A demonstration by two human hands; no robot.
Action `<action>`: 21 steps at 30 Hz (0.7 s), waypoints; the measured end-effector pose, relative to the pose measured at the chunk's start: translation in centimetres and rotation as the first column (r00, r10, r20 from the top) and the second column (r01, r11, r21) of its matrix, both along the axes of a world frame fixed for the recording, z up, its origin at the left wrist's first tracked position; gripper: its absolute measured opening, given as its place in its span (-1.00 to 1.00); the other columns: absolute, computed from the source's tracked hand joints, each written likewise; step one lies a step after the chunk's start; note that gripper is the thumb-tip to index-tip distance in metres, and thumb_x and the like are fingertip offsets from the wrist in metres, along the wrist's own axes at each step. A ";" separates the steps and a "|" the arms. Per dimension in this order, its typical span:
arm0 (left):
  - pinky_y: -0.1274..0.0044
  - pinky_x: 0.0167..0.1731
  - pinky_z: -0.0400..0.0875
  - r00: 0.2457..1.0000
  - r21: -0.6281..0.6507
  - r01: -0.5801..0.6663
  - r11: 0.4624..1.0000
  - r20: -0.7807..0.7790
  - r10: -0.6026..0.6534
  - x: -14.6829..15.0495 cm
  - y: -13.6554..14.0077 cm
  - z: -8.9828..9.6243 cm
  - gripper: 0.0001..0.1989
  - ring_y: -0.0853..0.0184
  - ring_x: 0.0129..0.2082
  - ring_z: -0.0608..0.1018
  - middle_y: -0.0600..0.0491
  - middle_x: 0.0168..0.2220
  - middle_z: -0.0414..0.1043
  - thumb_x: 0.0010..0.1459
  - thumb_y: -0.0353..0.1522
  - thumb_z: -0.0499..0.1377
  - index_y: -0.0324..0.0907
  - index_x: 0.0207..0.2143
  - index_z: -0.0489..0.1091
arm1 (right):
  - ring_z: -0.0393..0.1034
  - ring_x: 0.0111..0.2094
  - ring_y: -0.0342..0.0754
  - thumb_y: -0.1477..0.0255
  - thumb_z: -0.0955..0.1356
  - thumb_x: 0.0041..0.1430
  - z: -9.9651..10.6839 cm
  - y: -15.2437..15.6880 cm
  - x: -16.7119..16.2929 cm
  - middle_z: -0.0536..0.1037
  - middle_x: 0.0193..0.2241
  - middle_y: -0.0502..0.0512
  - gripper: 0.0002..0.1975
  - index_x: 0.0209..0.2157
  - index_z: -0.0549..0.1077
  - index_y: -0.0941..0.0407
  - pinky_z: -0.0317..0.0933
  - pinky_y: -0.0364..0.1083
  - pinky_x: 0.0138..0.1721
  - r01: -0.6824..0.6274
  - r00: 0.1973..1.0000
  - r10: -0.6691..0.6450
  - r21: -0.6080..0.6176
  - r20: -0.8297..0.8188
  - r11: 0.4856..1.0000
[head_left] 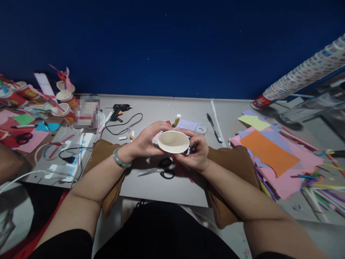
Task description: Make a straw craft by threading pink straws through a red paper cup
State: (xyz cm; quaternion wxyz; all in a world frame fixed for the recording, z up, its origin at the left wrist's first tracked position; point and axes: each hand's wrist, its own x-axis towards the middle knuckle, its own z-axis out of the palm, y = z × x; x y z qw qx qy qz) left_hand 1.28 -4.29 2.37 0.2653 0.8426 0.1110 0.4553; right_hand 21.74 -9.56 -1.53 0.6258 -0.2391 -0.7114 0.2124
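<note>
A paper cup (173, 141) is held up over the middle of the table, its open mouth tipped toward me so the pale inside shows. My left hand (147, 139) is closed around the cup's left side, with a bracelet on that wrist. From the right, my right hand (196, 150) grips the same cup, fingers curled against its wall. The cup's outer surface is mostly hidden by my hands. Below it lie scissors (159, 173) with black handles, and a thin red strip (185, 171) runs under my right hand.
Behind my hands are a glue gun (118, 110) with its cable, a yellow-labelled tube (176, 120), a tape roll (201, 129) and a black marker (214, 128). Coloured paper (269, 151) and a tall cup stack (302, 73) stand right. Decorated cups (64, 96) and a power strip (78, 154) occupy the left.
</note>
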 end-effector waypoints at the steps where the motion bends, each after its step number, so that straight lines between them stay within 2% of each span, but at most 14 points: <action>1: 0.32 -0.02 0.51 1.000 0.001 0.000 1.000 -0.003 0.000 0.0 0.0 0.0 -0.42 0.19 -0.05 0.59 -0.11 -0.09 0.55 0.00 -0.18 0.44 -0.14 0.03 0.37 | 0.51 0.05 0.16 0.57 0.54 -0.08 0.0 0.0 0.0 0.55 0.02 0.19 -0.50 -0.27 0.19 0.00 0.41 0.21 0.02 0.004 1.000 -0.004 0.000 0.004 1.000; 7: 0.31 0.00 0.51 1.000 -0.007 -0.016 1.000 -0.001 0.016 0.0 0.0 -0.1 -0.41 0.18 -0.03 0.59 -0.11 -0.07 0.55 0.00 -0.19 0.44 -0.14 0.04 0.37 | 0.49 0.06 0.16 0.55 0.53 -0.08 -0.2 -0.1 0.1 0.54 0.04 0.20 -0.51 -0.26 0.19 0.00 0.41 0.21 0.01 0.033 0.999 -0.033 0.009 0.017 0.999; 12: 0.32 0.02 0.50 0.999 -0.041 -0.005 0.999 -0.034 0.004 -0.2 0.3 -0.5 -0.34 0.15 0.03 0.56 -0.17 -0.01 0.51 0.02 -0.17 0.43 -0.17 0.13 0.34 | 0.51 -0.02 0.11 0.55 0.51 -0.08 -0.2 -0.2 0.0 0.55 0.04 0.21 -0.53 -0.27 0.19 0.01 0.43 0.04 -0.23 0.098 0.995 -0.097 -0.030 0.017 0.995; 16: 0.30 0.04 0.49 0.996 -0.081 -0.049 0.996 -0.072 0.043 -0.3 0.5 -1.1 -0.22 0.10 0.06 0.56 -0.23 0.07 0.48 -0.04 -0.12 0.45 -0.18 0.18 0.31 | 0.51 -0.12 0.06 0.50 0.52 -0.07 0.1 -0.3 -0.2 0.58 -0.02 0.16 -0.55 -0.32 0.18 0.01 0.42 0.01 -0.31 0.169 0.985 -0.168 -0.040 0.026 0.985; 21: 0.39 -0.08 0.50 0.996 -0.135 -0.075 0.988 -0.048 0.069 -0.2 0.5 -1.5 -0.30 0.17 -0.06 0.60 -0.16 -0.03 0.52 -0.08 -0.13 0.48 -0.18 0.07 0.37 | 0.52 -0.13 0.07 0.46 0.54 -0.08 0.2 -0.2 -0.1 0.58 -0.04 0.16 -0.53 -0.32 0.17 0.00 0.42 0.02 -0.31 0.185 0.982 -0.184 -0.022 0.039 0.982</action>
